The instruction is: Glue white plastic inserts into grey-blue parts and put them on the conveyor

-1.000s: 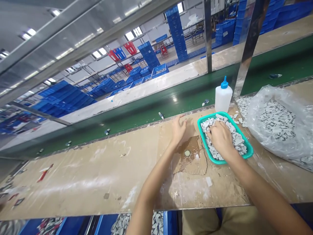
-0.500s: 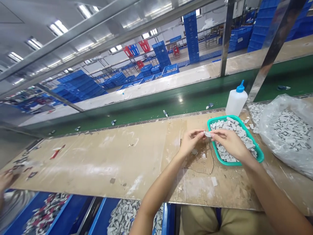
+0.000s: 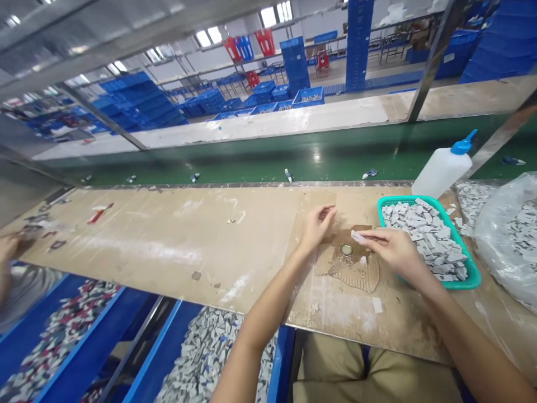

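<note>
My right hand pinches a small light-grey plastic piece between thumb and fingertips, just left of a green basket heaped with similar grey pieces. To the left, my left hand hovers over the board with fingers loosely bent and a small gap at the thumb; I see nothing in it. Between and below the hands, a round metal cap rests on a stained, torn cardboard piece.
A white squeeze bottle with blue nozzle tilts behind the basket. A clear plastic bag of grey pieces is at right. Beyond runs a green conveyor carrying small parts. Blue bins stand below the table edge. Another person's hand is far left.
My hands have moved apart: the left one has let go of the grey piece and shifted left, while the right keeps it. The camera view has turned and tilted down somewhat.
</note>
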Motion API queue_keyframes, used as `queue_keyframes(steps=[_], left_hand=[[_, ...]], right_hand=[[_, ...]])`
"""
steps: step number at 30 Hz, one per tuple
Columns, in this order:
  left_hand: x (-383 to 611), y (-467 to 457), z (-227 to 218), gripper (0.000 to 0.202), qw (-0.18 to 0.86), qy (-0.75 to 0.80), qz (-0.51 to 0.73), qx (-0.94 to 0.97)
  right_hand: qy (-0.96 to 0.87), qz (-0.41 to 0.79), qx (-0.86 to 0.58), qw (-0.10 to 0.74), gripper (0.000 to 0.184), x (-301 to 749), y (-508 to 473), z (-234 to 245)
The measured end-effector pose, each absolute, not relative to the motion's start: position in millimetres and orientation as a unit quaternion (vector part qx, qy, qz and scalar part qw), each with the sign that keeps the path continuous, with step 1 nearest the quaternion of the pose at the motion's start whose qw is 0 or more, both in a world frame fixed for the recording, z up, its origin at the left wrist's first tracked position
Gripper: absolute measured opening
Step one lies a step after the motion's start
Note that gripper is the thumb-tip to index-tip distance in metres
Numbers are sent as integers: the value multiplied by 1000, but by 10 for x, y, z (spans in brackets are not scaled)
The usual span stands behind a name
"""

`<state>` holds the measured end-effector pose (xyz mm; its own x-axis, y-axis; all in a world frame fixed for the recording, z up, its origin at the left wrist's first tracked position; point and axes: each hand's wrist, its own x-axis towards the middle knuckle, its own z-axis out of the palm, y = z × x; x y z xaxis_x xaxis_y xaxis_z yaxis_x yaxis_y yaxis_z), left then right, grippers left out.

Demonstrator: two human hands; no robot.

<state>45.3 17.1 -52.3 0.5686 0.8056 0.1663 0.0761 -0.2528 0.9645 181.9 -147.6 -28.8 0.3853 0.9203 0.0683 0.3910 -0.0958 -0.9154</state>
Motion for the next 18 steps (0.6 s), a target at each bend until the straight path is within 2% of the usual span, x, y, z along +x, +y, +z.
queue_keyframes(steps=[2, 7, 12, 18], left_hand=[[430, 349, -658, 19, 508, 371, 382, 677], [424, 561, -855, 21, 554, 443, 404, 578], [429, 540, -874, 17, 570, 415, 418, 572], [441, 576, -948, 17, 545, 414, 417, 598]], right_hand=[[-532, 239, -693, 425, 24, 1737, -1471, -320], [-621, 113, -701, 333, 21, 1654, -1461, -433], [-663, 74, -693, 274, 33, 1673, -1462, -479], [-670, 61, -700, 241, 38, 1648, -1467, -469]])
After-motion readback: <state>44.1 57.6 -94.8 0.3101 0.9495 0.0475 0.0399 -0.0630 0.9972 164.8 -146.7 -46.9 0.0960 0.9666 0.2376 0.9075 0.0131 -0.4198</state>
